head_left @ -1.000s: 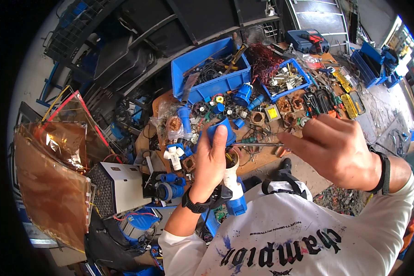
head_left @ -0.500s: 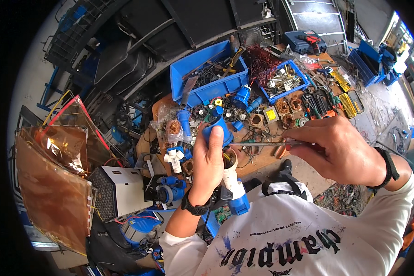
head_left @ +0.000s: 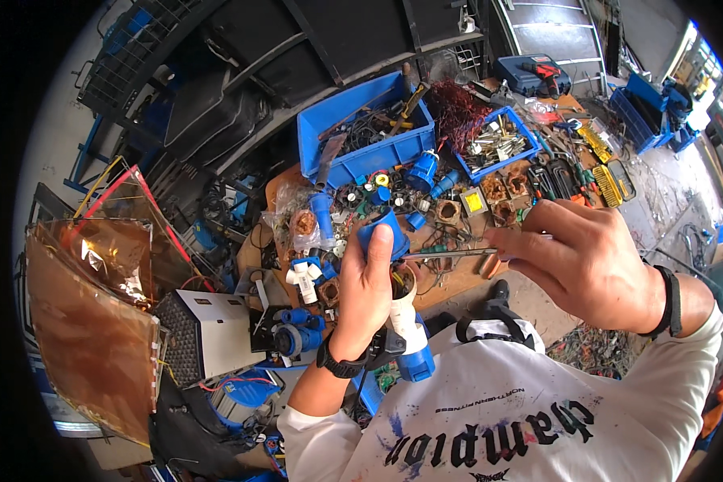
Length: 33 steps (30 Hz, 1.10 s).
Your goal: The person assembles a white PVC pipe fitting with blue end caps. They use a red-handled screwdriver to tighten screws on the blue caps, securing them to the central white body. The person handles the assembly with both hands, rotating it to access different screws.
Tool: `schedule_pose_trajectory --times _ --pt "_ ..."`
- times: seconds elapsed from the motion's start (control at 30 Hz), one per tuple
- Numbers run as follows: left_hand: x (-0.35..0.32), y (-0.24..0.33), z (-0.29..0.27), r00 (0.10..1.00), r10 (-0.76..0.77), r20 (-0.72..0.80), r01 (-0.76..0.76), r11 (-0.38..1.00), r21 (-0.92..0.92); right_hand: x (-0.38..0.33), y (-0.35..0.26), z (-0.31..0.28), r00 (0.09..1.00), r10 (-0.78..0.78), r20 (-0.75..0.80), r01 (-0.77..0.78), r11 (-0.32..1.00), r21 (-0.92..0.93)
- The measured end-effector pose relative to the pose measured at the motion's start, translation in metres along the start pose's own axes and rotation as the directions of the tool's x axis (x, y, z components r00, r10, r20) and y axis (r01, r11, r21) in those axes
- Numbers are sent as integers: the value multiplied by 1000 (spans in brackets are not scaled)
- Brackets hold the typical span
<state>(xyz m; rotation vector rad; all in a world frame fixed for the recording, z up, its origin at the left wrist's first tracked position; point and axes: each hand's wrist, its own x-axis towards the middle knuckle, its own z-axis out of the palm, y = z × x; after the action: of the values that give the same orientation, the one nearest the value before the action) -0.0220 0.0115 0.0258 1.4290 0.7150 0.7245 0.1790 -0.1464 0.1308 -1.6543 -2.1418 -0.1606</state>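
Workbench [head_left: 450,287], lettered shirt [head_left: 490,386], hands [head_left: 364,296], blue fitting [head_left: 397,231]

Wears a white shirt [head_left: 610,394], printed with large, ornate black lettering [head_left: 490,438] and a smaller plain line [head_left: 480,399], and smudged with blue stains [head_left: 393,426]. Has loose white sleeves [head_left: 317,442], leaving forearms [head_left: 317,392] bare. Wears a chunky black left wristband [head_left: 344,367], a slimmer black right wristband [head_left: 667,301] and a dark shoe [head_left: 500,291].

A brown wooden table [head_left: 458,287] stands before dark framed panels [head_left: 365,36]. A pale wall [head_left: 55,149] shows at left. Daylight enters through an opening [head_left: 701,60], upper right, brightening the grey floor [head_left: 655,221].
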Motion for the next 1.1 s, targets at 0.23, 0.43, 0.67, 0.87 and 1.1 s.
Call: schedule_pose_trajectory --times 0.23,0.43,0.67,0.87,1.1 --pt "-1 8 1 1000 23 -14 -23 999 -33 5 2 -9 975 173 137 -212 909 359" --pt "-3 15 3 999 -16 34 20 992 -122 12 6 -15 847 360 392 -529 651 544" --pt "-2 19 5 999 -26 36 30 993 -117 22 9 -12 771 373 516 -631 554 543" --pt "2 13 4 999 -35 28 37 996 -80 6 -6 -7 982 18 187 -18 1000 -4" --pt "-2 23 6 998 -42 38 47 989 -141 4 -1 -3 993 42 111 -53 993 103"
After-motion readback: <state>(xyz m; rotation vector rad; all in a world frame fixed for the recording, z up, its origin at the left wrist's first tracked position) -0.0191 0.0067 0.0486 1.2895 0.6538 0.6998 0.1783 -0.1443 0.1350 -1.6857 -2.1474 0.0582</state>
